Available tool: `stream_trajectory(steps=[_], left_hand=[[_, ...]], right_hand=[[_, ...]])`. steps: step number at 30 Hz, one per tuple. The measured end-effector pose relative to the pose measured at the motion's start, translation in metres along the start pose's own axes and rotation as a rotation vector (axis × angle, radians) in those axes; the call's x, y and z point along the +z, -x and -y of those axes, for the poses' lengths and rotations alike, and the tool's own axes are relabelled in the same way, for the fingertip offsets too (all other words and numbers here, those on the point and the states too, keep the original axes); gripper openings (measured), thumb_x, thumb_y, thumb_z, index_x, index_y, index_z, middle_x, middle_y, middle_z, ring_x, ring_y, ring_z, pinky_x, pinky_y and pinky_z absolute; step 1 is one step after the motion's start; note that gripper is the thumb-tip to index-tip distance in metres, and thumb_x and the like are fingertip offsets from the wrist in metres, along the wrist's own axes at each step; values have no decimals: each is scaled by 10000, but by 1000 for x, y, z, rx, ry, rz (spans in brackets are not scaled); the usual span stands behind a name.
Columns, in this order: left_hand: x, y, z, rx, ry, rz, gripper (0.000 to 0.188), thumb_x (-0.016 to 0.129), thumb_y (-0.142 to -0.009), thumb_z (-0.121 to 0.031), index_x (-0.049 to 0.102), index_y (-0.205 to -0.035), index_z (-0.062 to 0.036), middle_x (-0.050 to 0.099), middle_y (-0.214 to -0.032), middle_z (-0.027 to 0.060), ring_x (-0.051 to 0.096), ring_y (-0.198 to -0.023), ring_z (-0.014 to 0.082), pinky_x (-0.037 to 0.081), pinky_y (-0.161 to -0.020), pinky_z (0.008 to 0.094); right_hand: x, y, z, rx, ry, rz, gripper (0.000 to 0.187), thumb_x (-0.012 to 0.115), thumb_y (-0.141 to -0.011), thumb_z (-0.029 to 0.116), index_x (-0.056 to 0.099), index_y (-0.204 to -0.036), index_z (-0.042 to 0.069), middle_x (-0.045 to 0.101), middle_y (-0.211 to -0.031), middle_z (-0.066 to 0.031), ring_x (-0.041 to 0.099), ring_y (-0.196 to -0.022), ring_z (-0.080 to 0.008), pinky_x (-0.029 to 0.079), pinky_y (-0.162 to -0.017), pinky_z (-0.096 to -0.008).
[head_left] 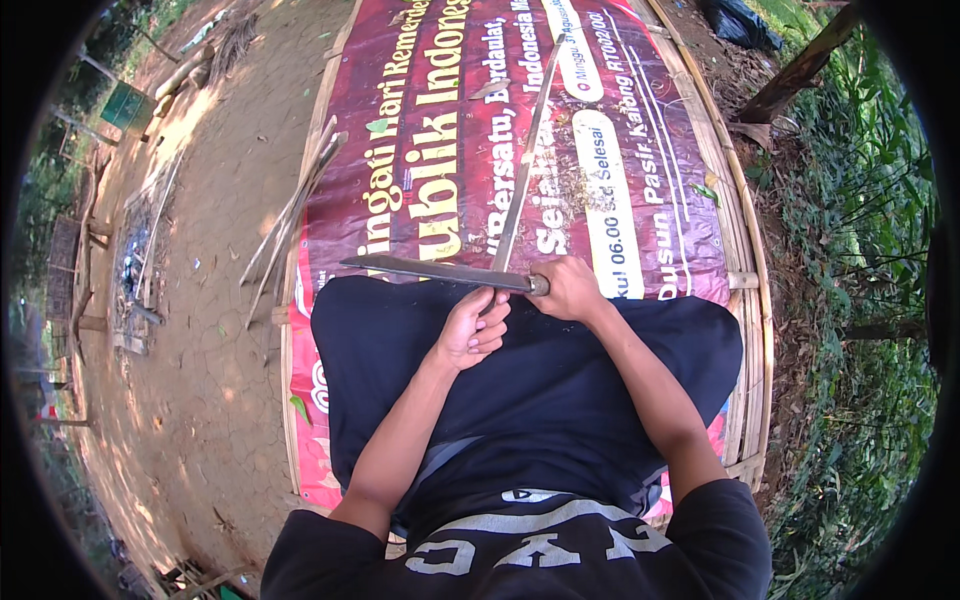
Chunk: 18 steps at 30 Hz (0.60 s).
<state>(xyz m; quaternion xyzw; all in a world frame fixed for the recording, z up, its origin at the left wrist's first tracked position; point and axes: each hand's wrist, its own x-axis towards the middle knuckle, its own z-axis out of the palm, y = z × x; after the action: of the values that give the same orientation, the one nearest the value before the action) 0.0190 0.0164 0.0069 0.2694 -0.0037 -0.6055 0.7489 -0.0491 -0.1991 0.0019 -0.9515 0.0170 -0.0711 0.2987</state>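
Observation:
My right hand point(570, 290) is wrapped round the short handle of a machete point(420, 268). Its dark blade points left, above my lap. Just below the blade, my left hand point(473, 328) has its fingers curled and its thumb raised, pinching the near end of a long, thin bamboo strip point(524, 180). The strip passes the blade near the handle and stretches away over a red printed banner point(460, 120), narrowing toward its far end. Blade and strip cross right at my left thumb; whether the edge cuts into the strip is hidden.
I sit cross-legged on a bamboo platform point(745, 200) spread with the banner. Several thin sticks point(300, 200) lean along its left edge. Pale shavings point(570, 170) lie on the banner. Bare earth point(220, 300) stretches left; a wooden post point(800, 65), a black bag point(742, 22) and green plants stand right.

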Motion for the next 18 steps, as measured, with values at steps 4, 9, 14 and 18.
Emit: stream_trajectory(steps=[4, 9, 14, 18], left_hand=[[1, -1, 1, -3, -62, -43, 300, 386, -1116, -373, 490, -1010, -112, 311, -592, -72, 217, -369, 21, 192, -321, 191], [6, 2, -2, -29, -90, -93, 351, 364, -1117, -421, 481, -979, -120, 286, -592, -74, 210, -372, 18, 178, -325, 187], [4, -4, -6, -16, -85, -68, 363, 359, -1115, -437, 487, -976, -127, 286, -590, -75, 204, -372, 20, 173, -326, 191], [7, -7, 1, -12, -76, -58, 351, 368, -1114, -432, 492, -979, -132, 290, -590, -74, 203, -372, 22, 173, -326, 195]], right_hand=[[5, 2, -5, 15, 53, -1, 170, 694, -767, 235, 666, -723, 73, 650, -643, -191, 653, -645, -424, 530, -626, -512], [-1, -5, -45, 167, 19, -60, 184, 688, -770, 230, 685, -723, 52, 644, -642, -208, 655, -652, -421, 528, -627, -504], [-6, -4, -48, 127, 67, -75, 207, 706, -776, 261, 692, -747, 56, 653, -651, -203, 658, -649, -423, 541, -634, -499], [6, -8, -17, 46, 80, -62, 184, 698, -758, 246, 695, -770, 62, 661, -660, -194, 658, -645, -420, 544, -639, -509]])
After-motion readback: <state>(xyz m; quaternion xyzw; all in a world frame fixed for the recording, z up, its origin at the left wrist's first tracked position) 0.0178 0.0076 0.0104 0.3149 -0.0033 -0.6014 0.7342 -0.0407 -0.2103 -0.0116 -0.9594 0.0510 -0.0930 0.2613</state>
